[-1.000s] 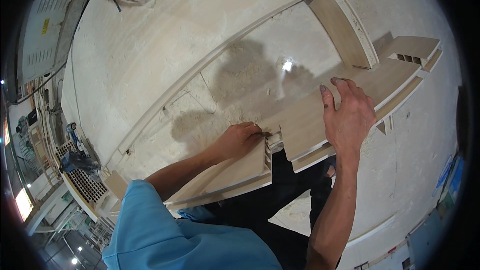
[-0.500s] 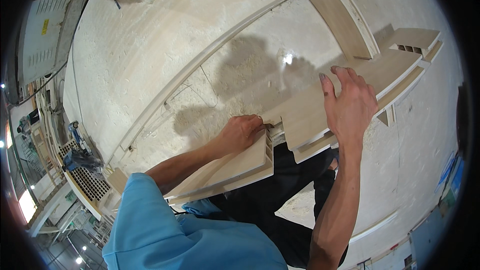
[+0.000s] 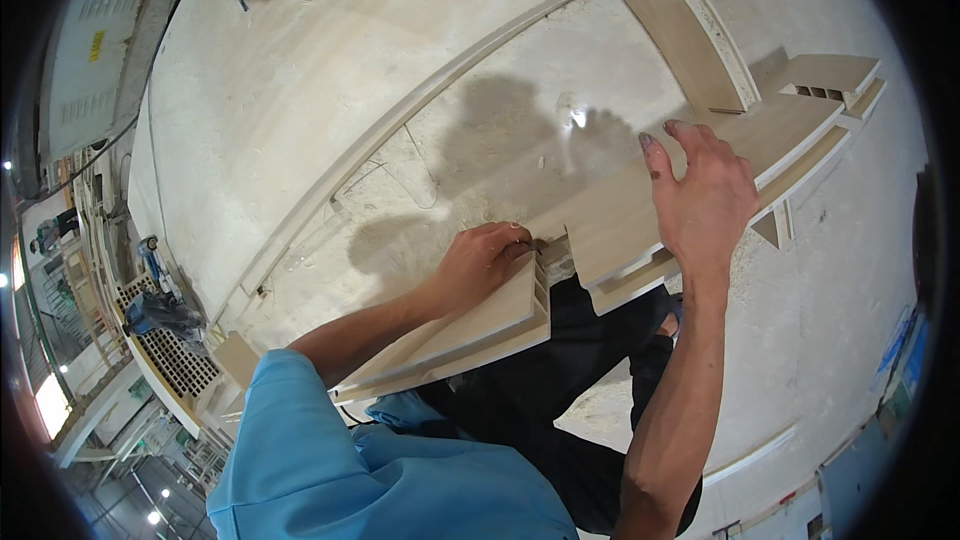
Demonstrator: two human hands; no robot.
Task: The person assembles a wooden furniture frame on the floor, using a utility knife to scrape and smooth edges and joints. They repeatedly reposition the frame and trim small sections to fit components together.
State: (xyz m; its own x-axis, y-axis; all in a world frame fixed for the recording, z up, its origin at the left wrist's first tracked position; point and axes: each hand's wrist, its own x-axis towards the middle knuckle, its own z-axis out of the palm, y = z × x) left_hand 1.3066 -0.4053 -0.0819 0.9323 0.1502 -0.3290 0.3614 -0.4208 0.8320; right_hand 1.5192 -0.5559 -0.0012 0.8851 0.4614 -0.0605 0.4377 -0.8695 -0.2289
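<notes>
Two pale wooden panel sections lie in a line, with a notched gap between them. Over the end of the left panel (image 3: 480, 330), my left hand (image 3: 487, 258) is closed, its fingers curled at the corner beside the gap. Something small and dark shows at its fingertips; what it is cannot be made out. My right hand (image 3: 703, 195) is raised above the right panel (image 3: 620, 245), fingers and thumb spread, holding nothing. Open hollow cells show in the left panel's cut end.
An upright wooden board (image 3: 685, 40) joins the right panel at the far side. A long curved strip (image 3: 420, 90) arcs across the dusty white floor. Wood shavings lie near the left hand. A grey metal cabinet (image 3: 85, 70) and a slotted grille (image 3: 180, 365) are at left.
Both hands keep nearly the same place and pose. The view has shifted very slightly.
</notes>
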